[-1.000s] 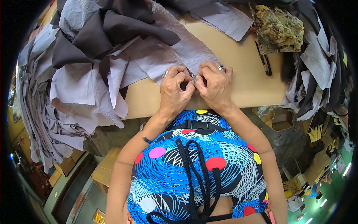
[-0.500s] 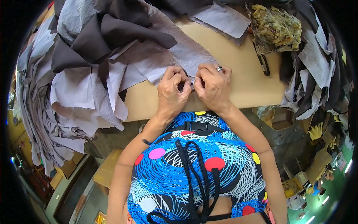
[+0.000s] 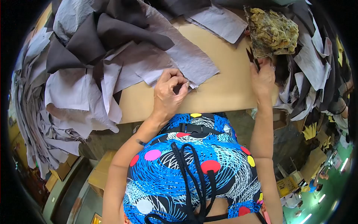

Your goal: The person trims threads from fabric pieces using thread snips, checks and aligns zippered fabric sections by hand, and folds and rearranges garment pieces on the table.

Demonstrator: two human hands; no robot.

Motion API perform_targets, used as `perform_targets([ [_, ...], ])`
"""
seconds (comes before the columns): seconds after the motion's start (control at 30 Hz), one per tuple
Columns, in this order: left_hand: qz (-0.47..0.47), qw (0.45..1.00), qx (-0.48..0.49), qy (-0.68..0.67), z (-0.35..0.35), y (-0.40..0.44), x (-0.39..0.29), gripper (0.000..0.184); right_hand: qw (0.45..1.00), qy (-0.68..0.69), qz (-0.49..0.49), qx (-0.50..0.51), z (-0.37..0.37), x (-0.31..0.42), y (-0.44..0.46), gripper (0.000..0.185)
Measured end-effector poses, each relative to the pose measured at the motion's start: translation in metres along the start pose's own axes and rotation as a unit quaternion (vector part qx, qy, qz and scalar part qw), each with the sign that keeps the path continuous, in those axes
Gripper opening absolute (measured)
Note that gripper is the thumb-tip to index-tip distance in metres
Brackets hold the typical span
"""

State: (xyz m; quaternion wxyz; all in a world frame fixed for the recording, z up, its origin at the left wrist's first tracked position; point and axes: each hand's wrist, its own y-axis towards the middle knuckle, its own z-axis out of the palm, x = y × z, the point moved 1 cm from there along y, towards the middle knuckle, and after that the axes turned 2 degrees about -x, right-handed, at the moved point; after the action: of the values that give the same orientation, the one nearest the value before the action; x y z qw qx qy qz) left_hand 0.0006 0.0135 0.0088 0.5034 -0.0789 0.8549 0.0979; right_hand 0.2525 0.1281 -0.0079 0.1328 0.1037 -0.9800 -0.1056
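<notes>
My left hand [image 3: 169,91] pinches the lower edge of a pale mauve cloth [image 3: 195,63] near the front of the tan table [image 3: 231,93]. Its thumb and forefinger are pressed together at the cloth's frayed corner. Over to the right, my right hand [image 3: 264,76] is around the dark scissors [image 3: 256,64]; the blades show above the fingers and point away from me. Just beyond the scissors lies a clear bag of yellowish fibrous stuff [image 3: 274,31].
Dark and mauve cloth [image 3: 85,41] is heaped at the left and hangs over the table edge. More strips [image 3: 317,71] hang at the right. Cardboard boxes [image 3: 102,170] stand below. A co-worker's arm [image 3: 345,89] shows at the far right.
My right hand has let go of the cloth and moved right to the scissors, which it now holds. My left hand still pinches the cloth. The view has shifted slightly.
</notes>
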Motion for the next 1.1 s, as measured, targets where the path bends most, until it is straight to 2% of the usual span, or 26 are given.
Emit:
perform_targets([
  [0.03,-0.002,1.0,0.002,-0.002,-0.001,0.0,0.0,0.007,0.998,0.046,0.032,0.037,-0.004,0.001,-0.002,0.024],
  [0.13,-0.002,1.0,0.004,-0.009,0.0,0.001,0.0,0.007,0.988,0.143,-0.005,0.049,-0.016,0.019,-0.016,0.018],
  [0.17,0.0,1.0,0.004,-0.009,-0.001,0.001,0.0,0.008,0.98,0.18,0.002,0.09,-0.026,0.032,-0.021,0.016],
  [0.2,0.001,1.0,0.003,-0.007,-0.001,0.0,0.0,0.008,0.967,0.217,0.009,0.133,-0.036,0.049,-0.026,0.014],
  [0.27,0.012,1.0,-0.002,0.002,-0.001,-0.001,0.002,0.008,0.907,0.387,0.016,0.167,-0.037,0.074,-0.041,0.021],
  [0.33,0.021,1.0,-0.004,0.007,0.001,0.0,0.002,0.008,0.916,0.373,-0.085,0.12,-0.031,0.091,-0.05,0.026],
  [0.43,0.028,0.999,-0.008,0.012,0.0,0.0,0.002,0.009,0.955,0.208,-0.127,0.17,-0.041,0.105,-0.052,0.032],
  [0.63,0.029,1.0,-0.01,0.005,0.0,0.0,0.003,0.009,0.963,0.06,-0.245,0.091,-0.033,0.105,-0.058,0.037],
  [0.73,0.025,1.0,-0.012,0.001,0.001,0.0,0.003,0.009,0.966,0.031,-0.249,0.067,-0.029,0.105,-0.06,0.036],
  [1.1,0.012,1.0,-0.012,-0.01,0.001,-0.001,0.002,0.009,0.966,0.076,-0.243,0.05,-0.022,0.114,-0.06,0.035],
])
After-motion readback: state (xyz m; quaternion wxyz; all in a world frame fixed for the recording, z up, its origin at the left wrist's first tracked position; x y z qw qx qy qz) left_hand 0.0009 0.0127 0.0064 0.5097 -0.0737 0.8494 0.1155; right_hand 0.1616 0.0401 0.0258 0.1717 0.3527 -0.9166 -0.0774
